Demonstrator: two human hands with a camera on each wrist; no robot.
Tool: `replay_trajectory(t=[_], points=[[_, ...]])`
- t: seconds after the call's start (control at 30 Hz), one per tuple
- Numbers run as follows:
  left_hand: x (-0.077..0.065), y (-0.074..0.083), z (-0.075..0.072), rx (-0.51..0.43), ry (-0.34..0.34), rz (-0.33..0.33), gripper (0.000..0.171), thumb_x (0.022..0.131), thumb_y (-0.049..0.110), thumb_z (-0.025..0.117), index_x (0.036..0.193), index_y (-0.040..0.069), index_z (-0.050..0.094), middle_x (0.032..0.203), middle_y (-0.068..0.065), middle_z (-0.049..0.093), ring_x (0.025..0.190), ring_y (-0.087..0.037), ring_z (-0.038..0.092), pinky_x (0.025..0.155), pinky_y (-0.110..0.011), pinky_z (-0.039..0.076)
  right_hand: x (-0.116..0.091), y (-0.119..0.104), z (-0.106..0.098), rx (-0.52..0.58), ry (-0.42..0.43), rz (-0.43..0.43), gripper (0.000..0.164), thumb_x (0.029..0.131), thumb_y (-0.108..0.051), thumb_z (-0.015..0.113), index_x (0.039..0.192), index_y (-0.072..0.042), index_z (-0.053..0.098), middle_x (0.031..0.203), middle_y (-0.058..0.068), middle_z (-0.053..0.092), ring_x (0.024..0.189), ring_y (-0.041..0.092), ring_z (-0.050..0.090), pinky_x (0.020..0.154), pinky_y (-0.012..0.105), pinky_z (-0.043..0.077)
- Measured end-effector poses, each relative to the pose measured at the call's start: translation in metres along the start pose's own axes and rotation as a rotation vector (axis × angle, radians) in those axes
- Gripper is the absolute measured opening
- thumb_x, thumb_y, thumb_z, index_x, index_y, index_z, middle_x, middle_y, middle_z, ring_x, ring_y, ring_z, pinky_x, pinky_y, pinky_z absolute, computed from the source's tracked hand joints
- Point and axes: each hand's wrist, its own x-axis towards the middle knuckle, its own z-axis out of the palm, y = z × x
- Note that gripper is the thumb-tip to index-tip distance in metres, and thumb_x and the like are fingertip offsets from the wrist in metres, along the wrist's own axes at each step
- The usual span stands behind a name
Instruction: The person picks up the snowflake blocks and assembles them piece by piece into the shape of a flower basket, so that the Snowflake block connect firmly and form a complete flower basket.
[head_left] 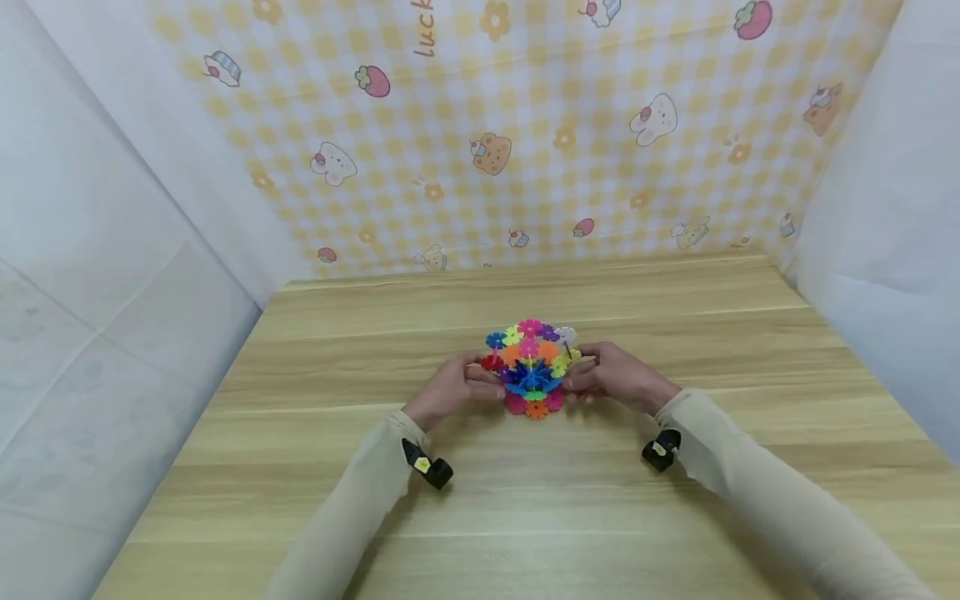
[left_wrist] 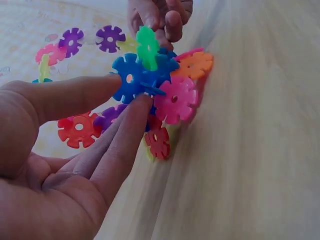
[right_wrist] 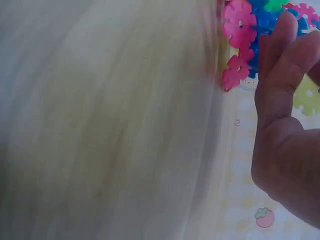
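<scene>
A colourful model built of notched plastic snowflake discs [head_left: 534, 377] stands on the table, with blue discs in the middle and a ring of mixed colours rising behind. My left hand [head_left: 467, 385] holds its left side. In the left wrist view the thumb and fingers pinch a blue disc [left_wrist: 126, 82] near the pink one [left_wrist: 176, 100]. On the opposite side my right hand [head_left: 617, 375] grips the model with bent fingers. The right wrist view shows these fingers [right_wrist: 282, 65] beside the pink discs [right_wrist: 239, 25]; its edge cuts off part of that grip.
The wood-grain table [head_left: 525, 517] runs back to a yellow checked cloth [head_left: 480, 200] with cartoon prints. White sheets hang at the left [head_left: 97, 250] and right [head_left: 885, 192]. A black wrist camera [head_left: 429, 465] sits on the left sleeve, another [head_left: 662, 450] on the right.
</scene>
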Motion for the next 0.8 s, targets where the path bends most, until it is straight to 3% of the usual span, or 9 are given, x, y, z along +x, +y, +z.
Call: replay_trajectory(t=[0.07,0.27,0.37,0.47,0.6,0.73,0.8], points=[[0.004,0.003,0.002,-0.018,0.025,-0.013,0.075,0.089,0.016,0.076,0.15,-0.002,0.037,0.127,-0.017,0.069,0.118,-0.028,0.068,0.109,-0.045,0.049,0.003,-0.002,0.0,0.044,-0.001,0.011,0.079,0.097,-0.003,0.058,0.157,0.008,0.008,0.104,0.009,0.074,0.082,0.012,0.072,0.069,0.021,0.057],[0.026,0.01,0.002,-0.074,0.078,-0.046,0.074,0.09,0.014,0.073,0.152,-0.002,0.035,0.133,-0.018,0.066,0.125,-0.029,0.064,0.11,-0.043,0.048,0.023,-0.005,-0.006,0.11,0.071,0.039,0.041,0.098,-0.003,0.055,0.134,0.009,0.043,0.093,0.002,0.071,0.078,0.01,0.07,0.065,0.018,0.055],[0.041,0.012,-0.001,-0.105,0.12,-0.066,0.073,0.09,0.014,0.074,0.15,-0.003,0.037,0.135,-0.018,0.064,0.126,-0.03,0.062,0.113,-0.044,0.046,0.038,-0.007,-0.012,0.146,0.123,0.051,0.043,0.098,-0.004,0.055,0.138,0.007,0.043,0.094,0.002,0.069,0.079,0.009,0.069,0.066,0.018,0.055],[0.057,0.015,-0.005,-0.127,0.153,-0.086,0.073,0.089,0.011,0.074,0.149,-0.004,0.037,0.139,-0.019,0.061,0.129,-0.032,0.059,0.114,-0.044,0.045,0.051,-0.009,-0.016,0.172,0.152,0.065,0.056,0.099,-0.005,0.054,0.149,0.007,0.032,0.095,0.001,0.068,0.079,0.008,0.069,0.066,0.017,0.054],[0.072,0.019,-0.013,-0.11,0.175,-0.09,0.072,0.088,0.009,0.074,0.148,-0.006,0.037,0.141,-0.021,0.059,0.132,-0.033,0.057,0.111,-0.043,0.047,0.064,-0.014,-0.021,0.212,0.194,0.075,0.063,0.1,-0.007,0.056,0.154,0.004,0.026,0.095,0.0,0.069,0.077,0.008,0.069,0.065,0.017,0.053],[0.065,0.024,-0.023,-0.07,0.189,-0.071,0.067,0.091,0.009,0.071,0.148,-0.004,0.037,0.138,-0.021,0.062,0.127,-0.034,0.062,0.105,-0.043,0.052,0.059,-0.02,-0.024,0.139,0.206,0.065,0.057,0.101,-0.012,0.057,0.151,0.003,0.034,0.111,0.012,0.072,0.084,0.013,0.072,0.07,0.021,0.056],[0.05,0.027,-0.029,0.052,0.214,-0.028,0.06,0.095,0.014,0.068,0.147,0.0,0.042,0.137,-0.018,0.063,0.125,-0.034,0.063,0.104,-0.044,0.053,0.048,-0.024,-0.022,-0.057,0.211,0.022,0.051,0.102,-0.017,0.056,0.146,0.003,0.039,0.12,0.019,0.07,0.091,0.02,0.072,0.075,0.027,0.058]])
